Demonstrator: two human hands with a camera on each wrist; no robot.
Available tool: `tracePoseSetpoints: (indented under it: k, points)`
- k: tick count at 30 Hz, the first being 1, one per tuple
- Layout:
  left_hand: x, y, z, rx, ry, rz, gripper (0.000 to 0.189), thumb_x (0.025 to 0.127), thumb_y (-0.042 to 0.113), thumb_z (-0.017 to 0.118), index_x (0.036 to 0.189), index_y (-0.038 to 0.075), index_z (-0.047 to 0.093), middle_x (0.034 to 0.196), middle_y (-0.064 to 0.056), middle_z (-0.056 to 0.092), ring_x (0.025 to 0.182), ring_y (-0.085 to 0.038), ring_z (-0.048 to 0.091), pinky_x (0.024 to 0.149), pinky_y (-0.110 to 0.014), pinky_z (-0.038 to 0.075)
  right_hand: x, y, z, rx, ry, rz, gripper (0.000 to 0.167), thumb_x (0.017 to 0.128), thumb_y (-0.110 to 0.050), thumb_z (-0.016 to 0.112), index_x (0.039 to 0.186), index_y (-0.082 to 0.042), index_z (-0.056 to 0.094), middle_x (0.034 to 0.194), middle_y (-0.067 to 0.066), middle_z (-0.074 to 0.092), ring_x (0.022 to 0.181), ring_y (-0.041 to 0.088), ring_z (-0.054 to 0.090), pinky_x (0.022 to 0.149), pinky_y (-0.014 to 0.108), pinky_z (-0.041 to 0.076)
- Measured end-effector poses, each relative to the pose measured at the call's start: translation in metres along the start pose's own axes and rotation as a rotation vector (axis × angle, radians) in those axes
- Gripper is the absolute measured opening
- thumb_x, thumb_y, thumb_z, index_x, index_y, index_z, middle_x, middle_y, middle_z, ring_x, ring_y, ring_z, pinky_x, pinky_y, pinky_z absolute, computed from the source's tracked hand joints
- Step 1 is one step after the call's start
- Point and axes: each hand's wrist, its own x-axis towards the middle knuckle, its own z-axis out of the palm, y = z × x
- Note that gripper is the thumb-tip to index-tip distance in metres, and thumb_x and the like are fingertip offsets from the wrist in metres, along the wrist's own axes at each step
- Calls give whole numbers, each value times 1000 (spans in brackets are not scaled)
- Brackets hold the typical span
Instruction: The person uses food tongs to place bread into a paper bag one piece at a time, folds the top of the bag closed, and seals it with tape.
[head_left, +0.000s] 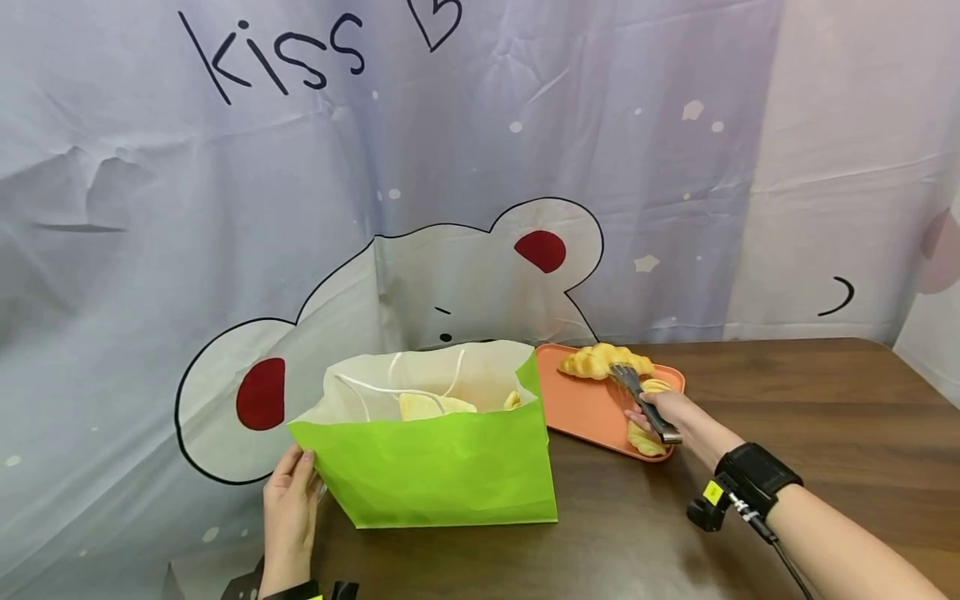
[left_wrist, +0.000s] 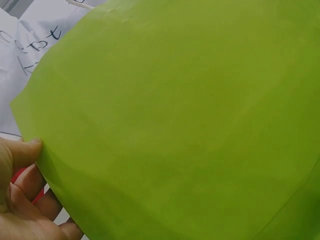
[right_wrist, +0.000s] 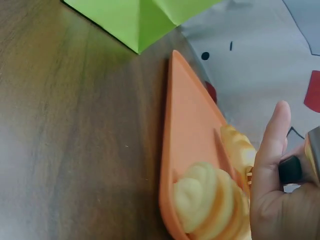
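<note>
My left hand (head_left: 291, 508) pinches the left edge of a lime-green paper bag (head_left: 450, 475), its thumb on the outer face in the left wrist view. The bag stands upright with its mouth open, and pale yellow pieces (head_left: 435, 406) show inside. My right hand (head_left: 686, 417) holds metal food tongs (head_left: 630, 382) over an orange tray (head_left: 577, 408). The tongs' head lies against the right end of a long golden bread (head_left: 594, 362); whether it grips the bread is unclear. A spiral bread roll (right_wrist: 210, 200) sits at the tray's near end, partly hidden by the hand in the head view.
The tray stands just right of the bag on a brown wooden table (head_left: 810, 400). Behind hangs a pale printed cloth (head_left: 465, 150) with a bear drawing. White cord handles (head_left: 397, 387) droop into the bag's mouth.
</note>
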Motion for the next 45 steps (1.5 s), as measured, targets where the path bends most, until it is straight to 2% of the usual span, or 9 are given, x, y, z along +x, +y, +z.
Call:
tracePoseSetpoints:
  k: [3,4,8,12,19,26,30,35,45]
  points:
    - [0,0,0,4,3,-8,23,104,13,53,120,23,66,111,16,70,99,2,67,81,-14,54,-4,-5,-2,-96,-6,-51,35,108,-14,27,128,14,35,74,2,67,64,5,69,64,18,57]
    - [0,0,0,3,2,-8,23,104,13,53,119,23,66,110,16,70,99,2,67,82,-14,54,-6,-8,-3,-127,-5,-69,38,108,-14,27,133,14,32,74,1,67,64,5,68,63,18,57]
    - [0,1,1,-2,-3,1,22,103,13,53,119,22,66,111,15,70,99,2,67,82,-14,54,-15,-23,-4,-258,-7,-132,51,109,-16,26,147,17,15,76,-2,64,66,2,66,63,17,56]
    - [1,1,1,2,1,9,22,103,13,54,120,21,65,111,15,70,99,2,67,82,-14,54,-29,-39,-1,-302,-11,-168,55,110,-19,27,150,16,9,79,-1,60,71,1,67,66,18,57]
    - [1,0,2,-3,-1,12,23,103,12,53,120,21,66,111,14,70,99,1,67,82,-14,54,-52,-60,11,-302,-40,-251,39,110,-19,31,135,11,27,79,-2,60,67,0,63,64,17,56]
    - [1,0,2,12,-5,16,24,104,12,52,124,19,64,113,15,69,100,2,67,82,-14,54,-74,-75,25,-394,-48,-309,51,110,-25,33,144,11,23,84,-5,63,74,-1,67,68,17,57]
    - [1,0,2,14,-6,16,24,104,12,52,123,19,64,113,14,69,100,2,67,81,-14,54,-83,-81,34,-417,-82,-342,41,110,-26,35,133,7,32,84,-4,62,72,1,65,66,18,57]
    - [2,-1,1,21,-8,14,24,104,12,52,124,18,64,112,14,69,100,2,67,81,-14,54,-93,-85,47,-432,-139,-385,29,110,-23,34,123,2,37,83,-1,57,70,3,60,62,18,55]
    - [2,0,2,28,-1,12,23,104,12,53,124,18,64,112,15,69,99,2,67,81,-14,54,-116,-86,70,-466,-237,-455,28,110,-22,38,124,1,39,82,2,55,68,6,61,62,19,56]
